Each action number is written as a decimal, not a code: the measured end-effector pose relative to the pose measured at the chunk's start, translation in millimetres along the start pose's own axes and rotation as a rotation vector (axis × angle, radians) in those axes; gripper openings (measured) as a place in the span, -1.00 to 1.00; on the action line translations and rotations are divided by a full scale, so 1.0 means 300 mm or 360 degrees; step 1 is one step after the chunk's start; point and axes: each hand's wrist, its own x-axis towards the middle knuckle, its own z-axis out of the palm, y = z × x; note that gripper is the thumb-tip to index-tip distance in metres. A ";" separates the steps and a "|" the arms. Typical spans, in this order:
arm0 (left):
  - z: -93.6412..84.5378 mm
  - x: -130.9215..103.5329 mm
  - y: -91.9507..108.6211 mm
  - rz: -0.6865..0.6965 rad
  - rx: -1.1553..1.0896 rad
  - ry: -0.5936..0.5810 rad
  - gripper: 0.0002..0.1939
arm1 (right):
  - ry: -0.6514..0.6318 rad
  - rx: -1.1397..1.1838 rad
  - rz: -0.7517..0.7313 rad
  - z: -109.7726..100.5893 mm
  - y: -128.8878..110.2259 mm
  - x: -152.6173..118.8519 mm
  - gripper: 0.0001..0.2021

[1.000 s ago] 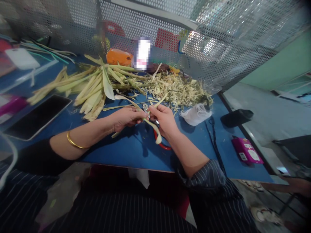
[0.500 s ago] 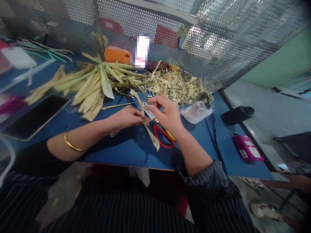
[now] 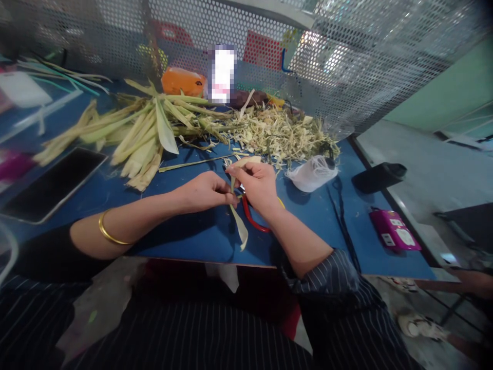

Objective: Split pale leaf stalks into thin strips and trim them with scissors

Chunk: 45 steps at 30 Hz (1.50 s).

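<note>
Between my two hands runs a pale strip of corn husk [image 3: 239, 230], its lower end hanging toward the table's front edge. My left hand [image 3: 210, 191] pinches the strip around its middle. My right hand [image 3: 257, 186] is closed on the upper part, fingertips pressed together, with the far end showing above the knuckles. Beneath my right hand lie scissors with one red and one yellow handle [image 3: 252, 218]; the hand hides much of them. Beyond my hands is a heap of shredded husk scraps [image 3: 277, 131]. Farther left lies a bundle of long husks [image 3: 142, 136].
On the blue table [image 3: 185, 236] a dark-screened phone [image 3: 54, 182] lies left. To the right are a white thread spool [image 3: 314, 173], black cord [image 3: 341, 221], a black cylinder [image 3: 379, 177] and a purple packet [image 3: 395, 229]. Behind stand an orange pack [image 3: 183, 81] and perforated metal panel [image 3: 262, 23].
My right hand has closed on the husk strip's upper part, which has bent over to the right. The strip's lower end hangs slightly lower and farther left.
</note>
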 end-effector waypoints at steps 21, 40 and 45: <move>-0.005 0.044 -0.028 0.0033 -0.1506 0.0572 -0.78 | -0.0196 -0.0616 -0.0371 0.013 -0.014 -0.047 -0.77; -0.049 0.031 -0.011 -0.0213 -0.1453 0.0465 -0.80 | -0.0160 -0.1166 -0.0556 -0.031 -0.014 -0.014 -0.76; -0.028 0.037 -0.031 -0.0177 -0.1128 0.0556 -0.73 | -0.0177 -0.1071 -0.0497 -0.015 -0.027 -0.032 -0.69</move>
